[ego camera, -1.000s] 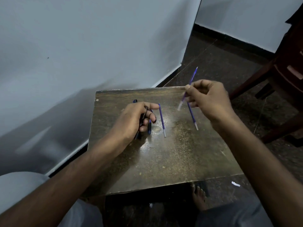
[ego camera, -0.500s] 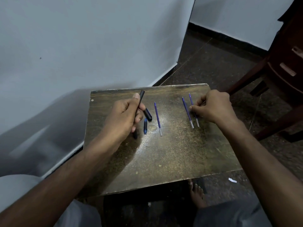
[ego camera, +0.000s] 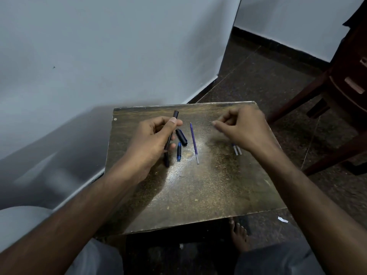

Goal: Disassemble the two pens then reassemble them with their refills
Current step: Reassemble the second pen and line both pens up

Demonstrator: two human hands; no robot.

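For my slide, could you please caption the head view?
Left hand grips a black pen barrel above a worn wooden table; right hand hovers empty.

A worn wooden table (ego camera: 198,195) is set beside pale walls (ego camera: 99,46); dark speckled floor (ego camera: 258,76) and a chair (ego camera: 337,92) are seen beyond.

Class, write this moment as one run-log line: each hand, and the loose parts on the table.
left hand: holds pen barrel | right hand: empty, above two refills | table: cap, tip piece, third refill
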